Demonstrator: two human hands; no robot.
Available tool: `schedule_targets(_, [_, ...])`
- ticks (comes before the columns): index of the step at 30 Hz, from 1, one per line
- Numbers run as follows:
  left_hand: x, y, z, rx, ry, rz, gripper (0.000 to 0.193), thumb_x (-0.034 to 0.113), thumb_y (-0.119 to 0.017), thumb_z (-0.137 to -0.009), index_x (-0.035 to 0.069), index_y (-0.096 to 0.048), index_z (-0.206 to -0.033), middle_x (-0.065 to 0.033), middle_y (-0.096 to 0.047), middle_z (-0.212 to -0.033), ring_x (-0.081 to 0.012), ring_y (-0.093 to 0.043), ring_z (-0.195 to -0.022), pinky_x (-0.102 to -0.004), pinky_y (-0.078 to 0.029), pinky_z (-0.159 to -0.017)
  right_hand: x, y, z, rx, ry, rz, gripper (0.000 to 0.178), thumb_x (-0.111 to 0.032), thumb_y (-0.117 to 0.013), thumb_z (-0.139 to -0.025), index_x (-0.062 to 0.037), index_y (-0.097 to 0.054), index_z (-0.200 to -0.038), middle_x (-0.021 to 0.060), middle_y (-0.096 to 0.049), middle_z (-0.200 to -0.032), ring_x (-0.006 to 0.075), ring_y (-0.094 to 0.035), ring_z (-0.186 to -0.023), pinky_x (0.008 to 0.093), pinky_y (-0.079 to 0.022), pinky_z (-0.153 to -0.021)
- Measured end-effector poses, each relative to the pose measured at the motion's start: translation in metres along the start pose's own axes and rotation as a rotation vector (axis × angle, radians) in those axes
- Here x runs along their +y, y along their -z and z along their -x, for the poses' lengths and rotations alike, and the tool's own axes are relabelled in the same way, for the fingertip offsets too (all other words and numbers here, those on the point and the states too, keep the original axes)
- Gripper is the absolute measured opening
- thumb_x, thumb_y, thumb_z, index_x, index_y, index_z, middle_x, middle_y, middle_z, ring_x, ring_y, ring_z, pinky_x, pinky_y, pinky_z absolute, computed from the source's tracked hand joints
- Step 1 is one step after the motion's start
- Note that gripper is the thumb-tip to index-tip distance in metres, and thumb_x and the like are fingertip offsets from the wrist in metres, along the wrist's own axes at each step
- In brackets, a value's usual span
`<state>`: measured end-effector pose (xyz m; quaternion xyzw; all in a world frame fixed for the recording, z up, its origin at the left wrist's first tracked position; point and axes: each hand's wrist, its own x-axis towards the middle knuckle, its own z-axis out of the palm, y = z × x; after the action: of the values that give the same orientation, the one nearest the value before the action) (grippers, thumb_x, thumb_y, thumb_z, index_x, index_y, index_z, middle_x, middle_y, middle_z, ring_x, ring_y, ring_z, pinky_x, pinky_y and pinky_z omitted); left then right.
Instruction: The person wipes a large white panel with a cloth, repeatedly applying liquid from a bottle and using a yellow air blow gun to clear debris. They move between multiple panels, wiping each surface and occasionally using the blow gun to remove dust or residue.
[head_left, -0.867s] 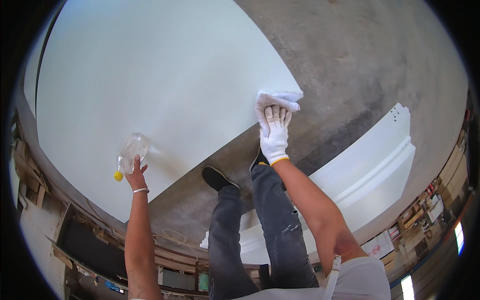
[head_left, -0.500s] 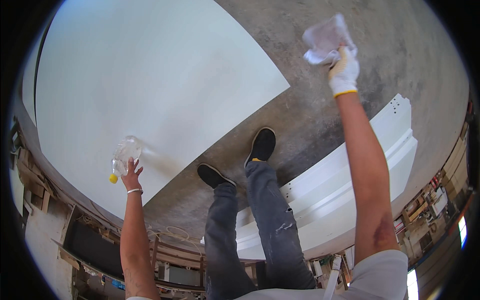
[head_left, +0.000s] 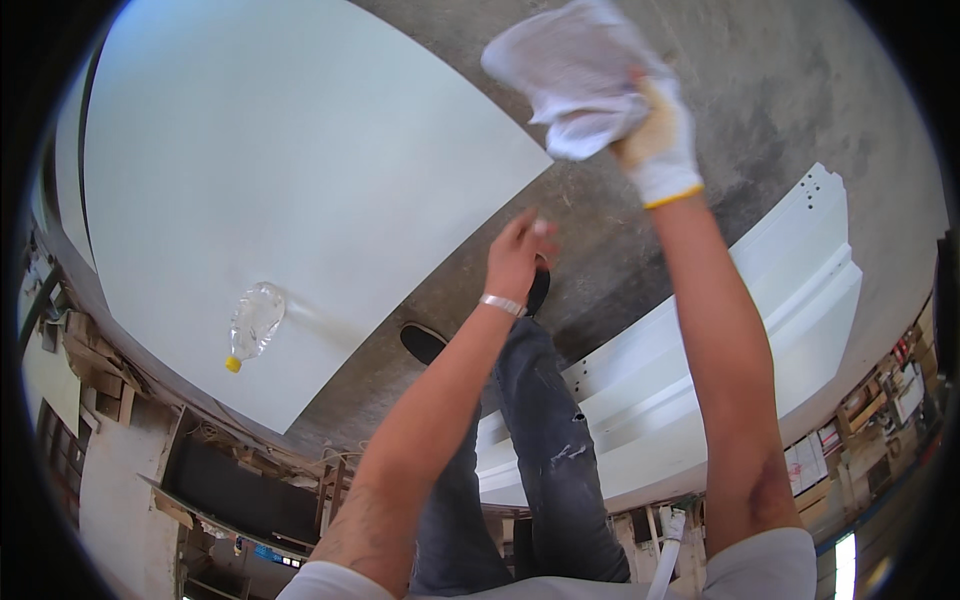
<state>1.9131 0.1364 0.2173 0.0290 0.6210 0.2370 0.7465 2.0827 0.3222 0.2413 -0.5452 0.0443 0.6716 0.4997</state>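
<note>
My right hand (head_left: 660, 140), in a white knitted glove with a yellow cuff, grips a white cloth (head_left: 572, 75) that hangs loosely and blurs with motion. It is raised over the concrete floor, past the corner of a large white panel (head_left: 300, 180). My bare left hand (head_left: 517, 258) is in front of my shoes, its fingers loosely bent and a little apart, with nothing seen in them. On the panel lies a clear plastic bottle (head_left: 258, 318) with a yellow cap, on its side and apart from both hands.
Long white folded metal pieces (head_left: 740, 330) with small holes lie on the floor to the right of my legs. My black shoe (head_left: 424, 343) is by the panel's near edge. Shelving (head_left: 235, 490) and scrap boards (head_left: 100, 365) line the lower left.
My left hand has left the bottle and swung right, in front of my shoes. The bottle stays on the panel. My right hand has brought the cloth leftward and closer.
</note>
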Motion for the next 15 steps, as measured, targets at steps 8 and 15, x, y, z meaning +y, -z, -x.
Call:
schedule_targets(8, [0.021, -0.072, -0.064, 0.206, -0.041, 0.609, 0.03, 0.027, -0.061, -0.108, 0.008, -0.054, -0.131, -0.0067, -0.069, -0.129, -0.0247, -0.068, -0.105, -0.0401, -0.055, -0.083, -0.067, 0.129, 0.111, 0.155, 0.286, -0.051, 0.036, -0.019, -0.059, -0.105, -0.0141, -0.052, -0.141, 0.0142, -0.053, -0.148, 0.0359, -0.05, -0.14, 0.058, -0.043, -0.115])
schedule_targets(15, [0.02, -0.068, -0.065, 0.248, -0.084, 0.507, 0.029, 0.024, -0.054, -0.111, 0.006, -0.053, -0.134, -0.0076, -0.068, -0.133, -0.0254, -0.069, -0.108, -0.0402, -0.054, -0.085, 0.02, 0.171, 0.172, 0.385, 0.092, -0.218, 0.038, -0.013, -0.056, -0.103, -0.0128, -0.048, -0.141, 0.0136, -0.052, -0.142, 0.0354, -0.051, -0.135, 0.0599, -0.044, -0.112])
